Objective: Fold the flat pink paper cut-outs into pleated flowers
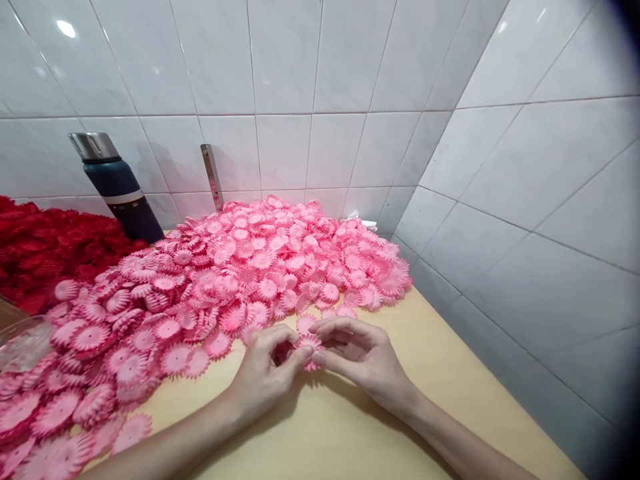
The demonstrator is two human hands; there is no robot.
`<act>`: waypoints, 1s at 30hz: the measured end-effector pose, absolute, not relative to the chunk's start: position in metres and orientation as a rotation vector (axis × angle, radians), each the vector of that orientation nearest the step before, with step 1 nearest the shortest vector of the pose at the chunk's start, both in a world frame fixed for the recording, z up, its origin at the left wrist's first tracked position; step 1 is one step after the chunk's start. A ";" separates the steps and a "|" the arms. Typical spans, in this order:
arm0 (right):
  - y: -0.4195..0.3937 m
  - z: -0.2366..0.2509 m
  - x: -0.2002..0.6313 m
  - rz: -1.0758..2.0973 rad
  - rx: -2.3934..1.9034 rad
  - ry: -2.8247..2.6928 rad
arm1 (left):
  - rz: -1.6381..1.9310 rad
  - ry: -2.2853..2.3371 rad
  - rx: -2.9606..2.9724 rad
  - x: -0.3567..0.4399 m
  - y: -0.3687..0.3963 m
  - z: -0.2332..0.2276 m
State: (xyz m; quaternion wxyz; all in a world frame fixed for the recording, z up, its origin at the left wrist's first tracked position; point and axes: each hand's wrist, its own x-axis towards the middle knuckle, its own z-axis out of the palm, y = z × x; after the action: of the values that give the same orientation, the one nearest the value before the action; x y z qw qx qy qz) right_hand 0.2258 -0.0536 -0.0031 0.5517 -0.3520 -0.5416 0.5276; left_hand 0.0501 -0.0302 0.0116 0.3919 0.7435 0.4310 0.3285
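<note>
Between my two hands, just above the table, is a pink fabric flower piece (309,343) with a scalloped, fringed edge. My left hand (270,360) pinches its left side between thumb and fingers. From the right, my right hand (357,350) curves in with thumb and fingertips at the flower piece's right edge. Part of the flower piece is hidden behind my fingers. Right behind my hands spreads a big heap of similar pink flower pieces (260,260), many with a small hole at the centre.
At the left lies a heap of red fabric pieces (55,240). A dark blue bottle (120,190) with a steel lid stands behind the heaps. A metal strip (211,175) leans on the tiled wall (285,147). Clear plastic (25,343) sits at the left edge of the wooden table (320,433).
</note>
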 end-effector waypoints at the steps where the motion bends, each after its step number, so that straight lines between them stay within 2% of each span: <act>1: -0.054 -0.004 0.226 1.246 -0.831 -1.300 | 0.832 1.087 1.864 0.050 -0.030 0.012; 8: -0.054 -0.003 0.226 1.209 -0.856 -1.317 | 0.827 0.929 1.541 0.051 -0.030 0.011; 18: -0.054 -0.002 0.227 1.258 -0.908 -1.211 | 0.861 0.863 1.482 0.049 -0.028 0.014; 21: -0.053 -0.004 0.225 1.142 -0.947 -1.278 | 0.859 0.921 1.465 0.051 -0.029 0.015; 26: -0.055 -0.003 0.224 0.749 -1.091 -1.371 | 0.915 1.015 1.484 0.053 -0.028 0.016; 30: -0.059 -0.001 0.223 0.835 -1.070 -1.396 | 0.932 1.050 1.503 0.053 -0.028 0.015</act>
State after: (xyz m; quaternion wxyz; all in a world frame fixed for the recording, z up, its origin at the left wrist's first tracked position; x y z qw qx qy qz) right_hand 0.2228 -0.0590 -0.0014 0.5622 -0.4544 -0.5929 0.3548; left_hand 0.0532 -0.0277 0.0149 0.5161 0.6260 0.4372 0.3882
